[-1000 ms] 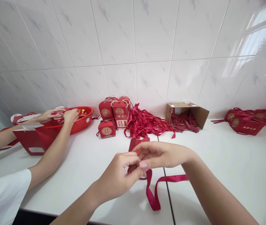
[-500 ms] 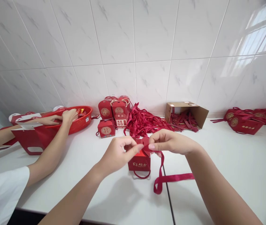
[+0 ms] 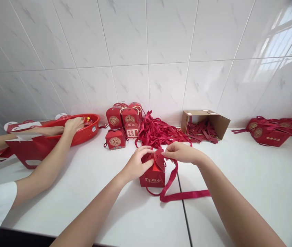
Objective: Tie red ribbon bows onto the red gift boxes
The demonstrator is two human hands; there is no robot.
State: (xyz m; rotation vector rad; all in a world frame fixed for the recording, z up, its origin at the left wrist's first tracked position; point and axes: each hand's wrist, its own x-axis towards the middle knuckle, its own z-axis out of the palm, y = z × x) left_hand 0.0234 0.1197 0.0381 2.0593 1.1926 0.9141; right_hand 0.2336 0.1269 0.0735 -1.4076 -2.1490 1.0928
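A small red gift box [image 3: 152,180] with gold lettering stands on the white table in front of me, its rope handle hanging at the front. Fingers and thumb of my left hand [image 3: 138,164] are closed around the left side of its top. My right hand [image 3: 183,152] pinches a dark red ribbon [image 3: 173,176] beside the round, holed flap [image 3: 159,158] of the box. The ribbon loops down past the box's right side and runs off toward my right forearm. The ribbon's end at the fingertips is partly hidden.
Behind the box lies a heap of red ribbons [image 3: 158,130], with several red boxes [image 3: 130,118] stacked to its left. A cardboard box [image 3: 221,127] holds dark red strips. Ribboned boxes [image 3: 271,135] stand at right. At left, a co-worker's hands [image 3: 73,125] reach into a red basin [image 3: 90,132].
My left hand has moved from pinching above the box onto its top. My right hand stays beside the flap with the ribbon, whose loop has shifted left. The view has shifted slightly.
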